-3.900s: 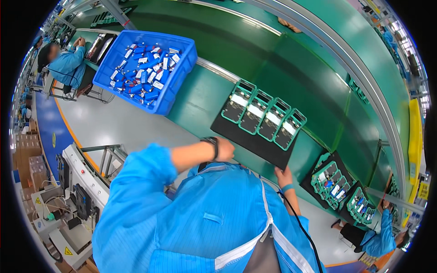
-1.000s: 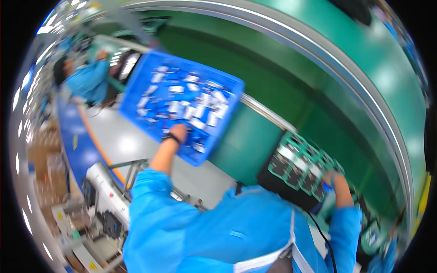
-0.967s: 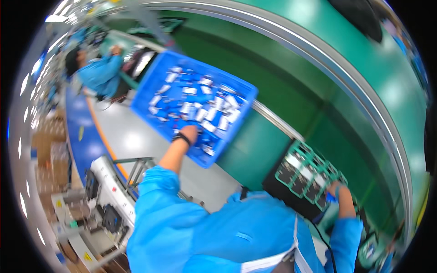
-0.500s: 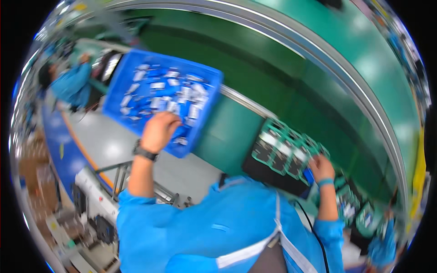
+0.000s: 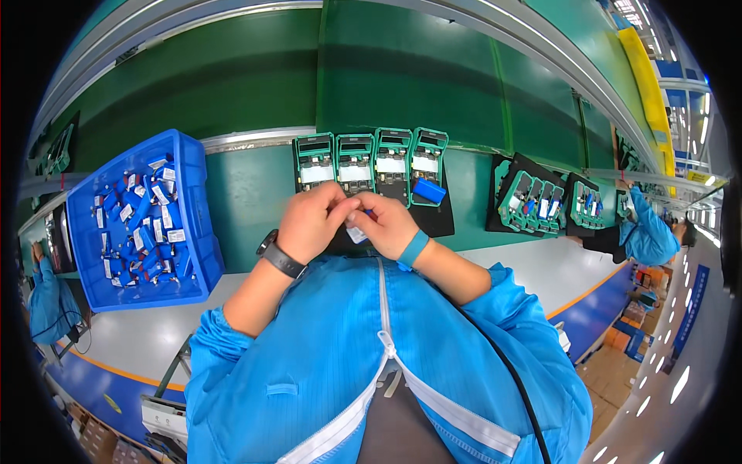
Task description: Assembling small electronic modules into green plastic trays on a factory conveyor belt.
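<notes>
Factory line: green bench (image 5: 251,185), parts bin (image 5: 195,205), co-worker (image 5: 653,232).

Head view only, left fisheye of a side-by-side pair. Looks down from above the near blue jacket (image 5: 309,348), facing across the bench (image 5: 253,185). Left hand (image 5: 311,223) and right hand (image 5: 389,226) close below; wide coverage, straight edges bending.
</notes>
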Action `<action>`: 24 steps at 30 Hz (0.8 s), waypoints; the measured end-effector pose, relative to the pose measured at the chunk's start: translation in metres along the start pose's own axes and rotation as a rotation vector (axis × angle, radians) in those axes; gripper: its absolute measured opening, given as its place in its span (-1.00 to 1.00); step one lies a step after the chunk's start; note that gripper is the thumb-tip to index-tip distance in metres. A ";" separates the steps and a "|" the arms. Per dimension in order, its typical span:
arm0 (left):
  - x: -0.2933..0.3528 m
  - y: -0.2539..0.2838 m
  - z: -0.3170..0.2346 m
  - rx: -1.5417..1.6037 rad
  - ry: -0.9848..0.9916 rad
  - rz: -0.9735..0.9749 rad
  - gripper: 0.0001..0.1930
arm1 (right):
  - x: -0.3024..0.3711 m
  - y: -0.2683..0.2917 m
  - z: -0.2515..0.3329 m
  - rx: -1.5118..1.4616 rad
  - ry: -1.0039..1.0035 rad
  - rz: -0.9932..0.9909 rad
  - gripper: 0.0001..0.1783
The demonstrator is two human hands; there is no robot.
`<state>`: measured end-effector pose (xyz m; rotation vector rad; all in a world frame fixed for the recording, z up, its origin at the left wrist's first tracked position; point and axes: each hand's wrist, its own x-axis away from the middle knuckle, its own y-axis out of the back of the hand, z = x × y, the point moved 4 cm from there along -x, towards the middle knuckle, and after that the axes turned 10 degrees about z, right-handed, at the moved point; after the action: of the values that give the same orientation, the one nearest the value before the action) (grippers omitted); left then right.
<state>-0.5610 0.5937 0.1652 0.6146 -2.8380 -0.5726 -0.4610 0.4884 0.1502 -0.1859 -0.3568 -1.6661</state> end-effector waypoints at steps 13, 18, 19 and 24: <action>0.131 0.243 0.208 -0.630 0.528 -0.477 -0.77 | -0.079 0.092 -0.115 1.167 -0.297 0.611 -0.83; 0.175 0.230 0.285 -0.734 0.876 -0.137 -0.64 | -0.095 0.086 -0.122 1.479 -0.186 0.943 -0.78; 0.181 0.226 0.297 -0.725 0.877 -0.123 -0.64 | -0.096 0.085 -0.121 1.484 -0.184 0.949 -0.78; 0.190 0.219 0.309 -0.706 0.830 -0.106 -0.61 | -0.105 0.084 -0.123 1.444 -0.385 1.055 -0.79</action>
<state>-0.8889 0.7978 -0.0093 0.6498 -1.6931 -0.9805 -0.3537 0.5369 0.0107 0.3593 -1.3651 -0.0808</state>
